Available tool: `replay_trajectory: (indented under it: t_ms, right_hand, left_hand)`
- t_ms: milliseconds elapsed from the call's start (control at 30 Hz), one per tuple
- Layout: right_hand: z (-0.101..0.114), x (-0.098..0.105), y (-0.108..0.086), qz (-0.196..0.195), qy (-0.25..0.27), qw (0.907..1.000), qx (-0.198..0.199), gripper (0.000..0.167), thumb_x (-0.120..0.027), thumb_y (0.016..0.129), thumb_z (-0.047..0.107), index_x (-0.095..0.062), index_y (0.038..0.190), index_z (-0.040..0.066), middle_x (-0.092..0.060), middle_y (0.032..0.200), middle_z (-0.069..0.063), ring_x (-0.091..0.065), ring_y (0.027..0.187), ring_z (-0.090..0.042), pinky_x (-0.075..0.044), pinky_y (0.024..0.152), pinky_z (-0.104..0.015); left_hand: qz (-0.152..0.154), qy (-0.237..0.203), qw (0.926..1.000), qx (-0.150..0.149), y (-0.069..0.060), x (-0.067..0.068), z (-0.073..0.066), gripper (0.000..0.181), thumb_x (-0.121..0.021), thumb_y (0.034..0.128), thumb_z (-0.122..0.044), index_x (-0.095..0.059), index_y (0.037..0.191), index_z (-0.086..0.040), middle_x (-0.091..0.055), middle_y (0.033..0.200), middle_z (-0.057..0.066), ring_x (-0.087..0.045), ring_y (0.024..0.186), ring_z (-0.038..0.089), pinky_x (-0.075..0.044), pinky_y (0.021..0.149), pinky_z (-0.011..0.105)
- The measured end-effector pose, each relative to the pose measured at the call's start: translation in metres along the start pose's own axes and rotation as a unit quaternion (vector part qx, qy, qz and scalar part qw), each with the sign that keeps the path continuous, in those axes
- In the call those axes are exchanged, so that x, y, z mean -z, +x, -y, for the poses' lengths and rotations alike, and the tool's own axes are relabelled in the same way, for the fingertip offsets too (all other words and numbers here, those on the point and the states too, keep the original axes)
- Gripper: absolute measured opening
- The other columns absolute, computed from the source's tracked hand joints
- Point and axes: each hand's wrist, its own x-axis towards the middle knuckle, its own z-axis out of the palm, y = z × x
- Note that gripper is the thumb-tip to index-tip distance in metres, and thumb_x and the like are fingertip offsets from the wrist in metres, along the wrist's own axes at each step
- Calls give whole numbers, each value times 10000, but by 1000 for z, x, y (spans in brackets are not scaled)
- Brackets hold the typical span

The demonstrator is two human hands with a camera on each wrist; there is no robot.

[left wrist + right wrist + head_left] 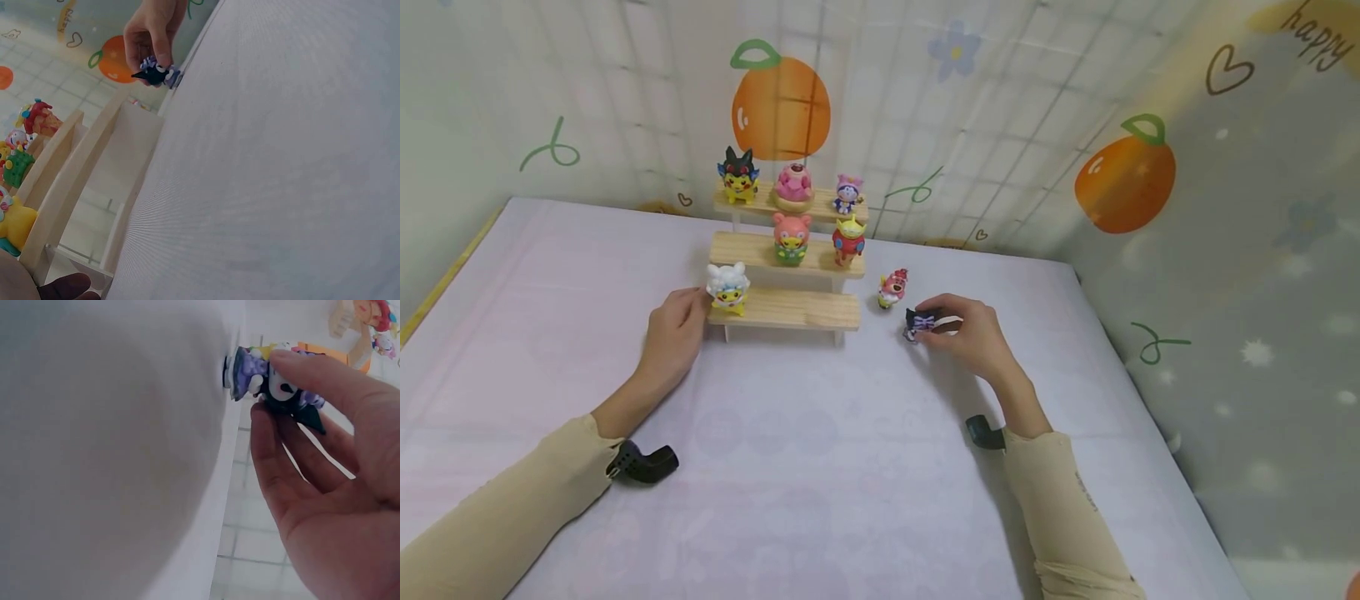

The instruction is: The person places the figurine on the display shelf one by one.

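My right hand (966,337) pinches a small black, white and purple figurine (278,381) between thumb and fingers, low over the table to the right of the stand. At the left end of the lowest step, my left hand (673,333) grips the wooden tiered display stand (797,308). Beside that hand, a yellow figurine in a fluffy white hat (728,287) stands on the same step. A pink figurine with a red top (892,288) stands on the table between the stand and my right hand.
The middle step carries a pink-hooded figurine (792,239) and a red-and-blue one (848,240). Three more stand on top: a black-eared yellow one (739,177), a pink one (793,187) and a purple one (848,194). A printed curtain (880,108) hangs behind the table (820,467).
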Motion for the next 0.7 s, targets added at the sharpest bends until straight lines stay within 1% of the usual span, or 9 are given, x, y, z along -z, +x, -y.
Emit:
replay_trajectory:
  t_ms: [167, 267, 400, 567, 700]
  right_hand:
    - [1, 0, 0, -137, 100, 9998, 54, 350, -871, 865, 83, -752, 1194, 80, -765, 1170, -127, -752, 1015, -302, -627, 920, -424]
    - [3, 1, -1, -248, 160, 9995, 81, 350, -875, 859, 82, -755, 1188, 75, -769, 1151, -135, -751, 1004, -305, -626, 925, -433]
    - [7, 3, 0, -446, 227, 9985, 210, 347, -868, 852, 59, -756, 1181, 64, -770, 1121, -146, -754, 983, -321, -625, 919, -444]
    - [15, 5, 0, -582, 332, 9974, 279, 350, -865, 845, 49, -755, 1176, 79, -764, 1110, -108, -747, 968, -295, -622, 917, -462]
    - [20, 5, -3, -621, 423, 9965, 360, 350, -864, 844, 47, -756, 1175, 86, -760, 1117, -90, -748, 956, -287, -629, 893, -420]
  left_hand:
    - [-17, 33, 10000, 4, 2, -1, 1, 477, -446, 1113, -275, -680, 1296, 99, -638, 1382, 285, -581, 1349, 433, -429, 1156, 563]
    - [-23, 92, 10000, 3, 2, -1, 1, 487, -438, 1115, -282, -682, 1292, 100, -640, 1381, 283, -586, 1346, 430, -433, 1153, 562]
    - [-31, 56, 10000, -53, 3, -1, 0, 484, -439, 1117, -272, -676, 1293, 111, -640, 1375, 292, -588, 1341, 437, -437, 1150, 567]
    - [-24, -4, 10000, -52, 3, 1, -1, 482, -440, 1119, -271, -672, 1294, 114, -634, 1382, 297, -582, 1342, 446, -431, 1152, 575]
    - [29, 59, 10000, 25, 1, 1, 0, 502, -427, 1119, -293, -669, 1305, 107, -626, 1400, 290, -570, 1359, 445, -422, 1162, 577]
